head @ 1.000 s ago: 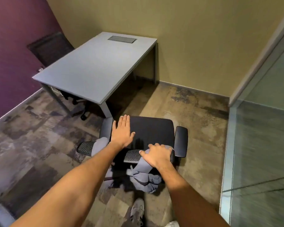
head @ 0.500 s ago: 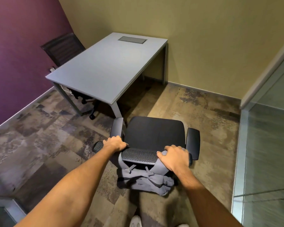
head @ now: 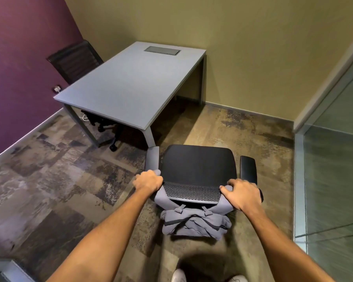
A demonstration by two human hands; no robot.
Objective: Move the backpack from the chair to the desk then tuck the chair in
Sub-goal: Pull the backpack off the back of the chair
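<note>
Two jobs make up this task, and neither one looks done yet. The big grey desk [head: 130, 84] stands by the yellow wall, and its top has nothing on it but a flat panel [head: 162, 51] set into it. The black chair [head: 198, 165] is out on the floor, with one armrest near the desk leg, so it is not tucked in. The seat of the chair has nothing on it. The grey backpack [head: 194, 222] hangs behind the chair back, with its straps going up over the top corners of the back. Its soft body droops down behind. So I think the bag must first be lifted off and carried to the desk, and after that the chair can be pushed in. The left hand [head: 148, 181] is curled shut around the top left corner of the chair back, where a grey strap goes over it. The right hand [head: 242, 193] is curled over the top right corner, with its fingers pressed on the other grey strap. I cannot tell if the hands grip only the straps or the chair back too.
</note>
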